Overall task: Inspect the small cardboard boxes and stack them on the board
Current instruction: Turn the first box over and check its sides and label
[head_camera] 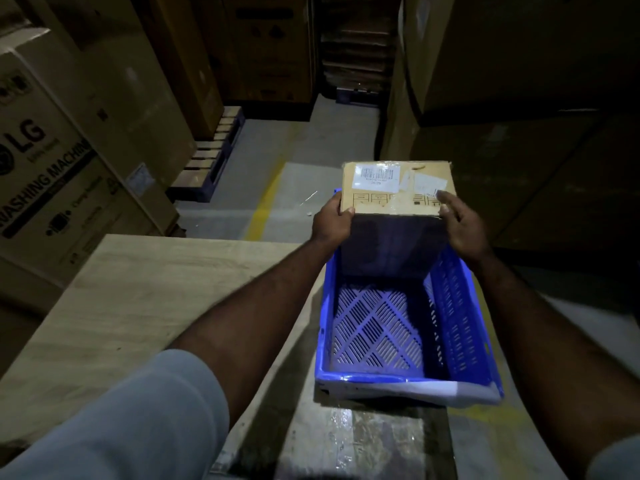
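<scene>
You had the small cardboard box in both hands at the far end of the blue crate. Your left hand gripped the near-left corner, thumb on the top face and fingers round the side. Your right hand clamped the near-right corner, fingertips on top and palm against the side.

The box sat upright with its top face to the camera. The barcode label was lit and readable as a label, but the digits were too small to make out. The box's lower part ran down inside the crate walls. I couldn't tell whether it rested on the crate floor or was already clear of it.

Progress, as I read it: early, or on the final box.
- The board lay just left of the crate, and none of the part in view showed a stacked box.
- The rest of the crate floor showed only its slotted bottom, so this looked like the only box in there.
- Inspection looked like the step in hand, since the top label faced you.

What was left was to check the other faces, carry the box left over the crate wall and set it flat on the board.

The light was poor and the side faces were in shadow.
</scene>
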### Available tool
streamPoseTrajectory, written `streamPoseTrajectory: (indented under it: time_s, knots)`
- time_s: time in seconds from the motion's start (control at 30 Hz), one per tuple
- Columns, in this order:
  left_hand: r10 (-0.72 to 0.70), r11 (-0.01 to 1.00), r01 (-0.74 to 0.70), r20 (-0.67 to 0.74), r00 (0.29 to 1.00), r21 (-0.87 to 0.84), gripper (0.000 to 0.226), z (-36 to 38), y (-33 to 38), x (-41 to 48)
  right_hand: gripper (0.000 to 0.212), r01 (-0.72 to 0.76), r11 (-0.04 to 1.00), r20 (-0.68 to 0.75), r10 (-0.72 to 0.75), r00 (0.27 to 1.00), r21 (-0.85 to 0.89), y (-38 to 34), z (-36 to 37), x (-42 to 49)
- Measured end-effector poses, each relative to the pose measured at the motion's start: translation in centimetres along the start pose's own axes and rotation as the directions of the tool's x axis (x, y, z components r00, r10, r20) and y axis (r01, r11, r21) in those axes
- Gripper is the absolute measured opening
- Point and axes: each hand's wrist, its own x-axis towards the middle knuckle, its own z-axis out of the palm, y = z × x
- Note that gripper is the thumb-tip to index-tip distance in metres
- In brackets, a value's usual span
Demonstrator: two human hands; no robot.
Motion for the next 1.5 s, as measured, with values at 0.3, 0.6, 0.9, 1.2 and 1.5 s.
streamPoseTrajectory:
  time_s: [0.3, 0.6, 0.9, 1.2, 1.5]
  knots:
    - [0.140, 0.862, -0.249, 0.264, 0.954, 0.442, 0.086, 0.4, -1.2, -1.6, 0.063, -0.062, 0.951, -0.018, 0.059, 0.998, -0.304, 1.5, 1.3, -0.2]
    - [0.101, 0.833, -0.239, 0.288, 0.952, 0.499, 0.087, -0.5, -3.9, -7.3, 0.087, -0.103, 0.893, -0.070, 0.080, 0.994, -0.437, -0.5, 4.0, -5.2]
    - [0.043, 0.821, -0.180, 0.257, 0.966, 0.541, 0.079, -2.3, -9.9, -15.7, 0.082, 0.022, 0.848, 0.146, 0.065, 0.987, -0.529, 2.2, 10.6, -14.0]
    - [0.026, 0.851, -0.092, 0.132, 0.991, 0.517, 0.071, -5.2, -12.1, -20.8, 0.075, 0.153, 0.860, 0.311, 0.007, 0.950, -0.486, -0.3, 15.1, -17.1]
    - [-0.023, 0.827, -0.024, 0.075, 0.997, 0.561, 0.073, -12.0, -15.4, -26.3, 0.072, 0.322, 0.805, 0.401, -0.115, 0.909, -0.499, -5.1, 20.8, -23.3]
